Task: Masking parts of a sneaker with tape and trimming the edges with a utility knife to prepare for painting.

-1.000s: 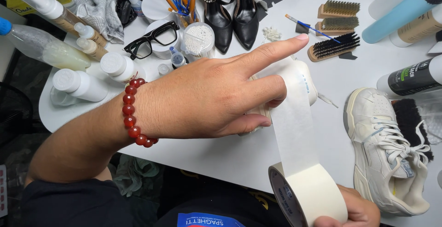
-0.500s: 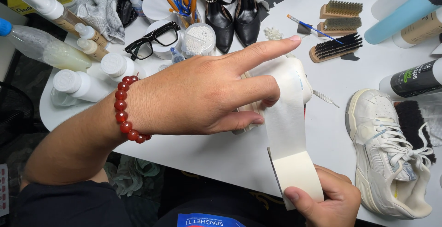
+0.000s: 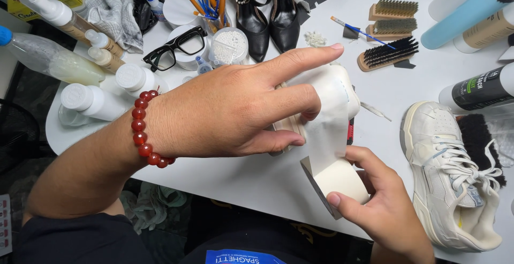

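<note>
We note the roll of cream tape (image 3: pixel 336 185) at the near edge of the tabletop (image 3: pixel 235 181), clamped in the grip of the right hand (image 3: pixel 377 205), thumb on its outer face and fingers curled behind. A strip runs from the roll up over a pale object (image 3: pixel 342 90) partly hidden under the left hand (image 3: pixel 235 111). The left hand's grip is closed around that object and presses the strip to it, index finger stretched flat toward the far edge. A red bead bracelet (image 3: pixel 143 127) sits at the left wrist. Toward the right edge lies a white sneaker (image 3: pixel 455 173), well apart from the roll. At the far edge: black heeled shoes (image 3: pixel 267 17), brushes (image 3: pixel 388 34), black glasses (image 3: pixel 176 47). White bottles (image 3: pixel 91 100) stand toward the left corner.
</note>
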